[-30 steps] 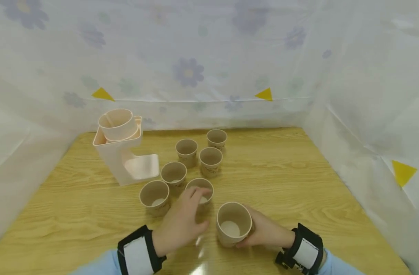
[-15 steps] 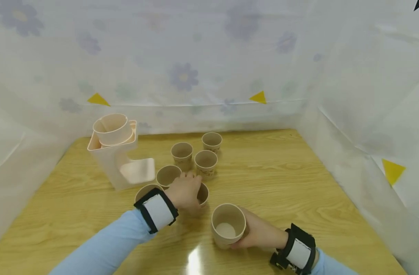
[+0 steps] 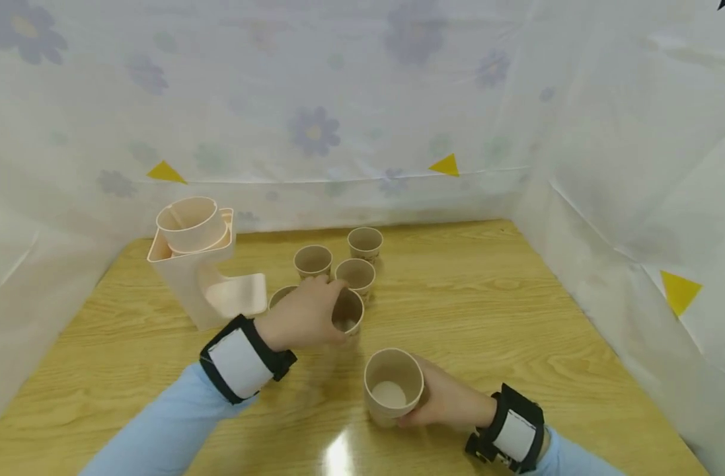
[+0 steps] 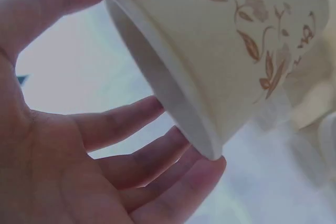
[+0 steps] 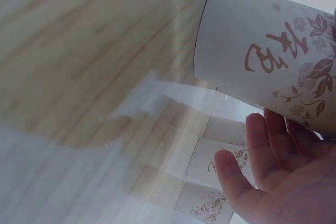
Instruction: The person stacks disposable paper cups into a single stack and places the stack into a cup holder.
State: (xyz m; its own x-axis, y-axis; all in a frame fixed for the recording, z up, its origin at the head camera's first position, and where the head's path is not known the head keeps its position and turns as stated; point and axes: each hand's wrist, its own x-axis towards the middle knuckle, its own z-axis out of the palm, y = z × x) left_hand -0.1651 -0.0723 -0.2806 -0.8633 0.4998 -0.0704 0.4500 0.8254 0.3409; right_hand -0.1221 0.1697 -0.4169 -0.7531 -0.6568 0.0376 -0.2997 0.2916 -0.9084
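Note:
My left hand [image 3: 303, 316] grips a paper cup [image 3: 349, 313] by its rim, among the other cups. In the left wrist view that cup [image 4: 231, 51] is pale with brown flowers and tilted, its mouth toward the palm, the thumb at one side of the rim and fingers at the other. Nearer the front, my right hand [image 3: 448, 398] holds another paper cup [image 3: 393, 387] from its right side; its mouth faces up. The right wrist view shows brown writing and flowers on this cup [image 5: 262, 51], the fingers [image 5: 257, 145] against its side.
Several more paper cups stand behind the left hand, including the farthest cup [image 3: 365, 243]; at least one is partly hidden by that hand. A cream cup-holder stand [image 3: 190, 281] with a round top and flat foot is at the left. White sheeting [image 3: 636, 165] encloses the wooden table [image 3: 475, 284].
My left hand reached to the nearest middle cup, took hold of its rim and raised it slightly away from me. The right hand keeps its cup in nearly the same place.

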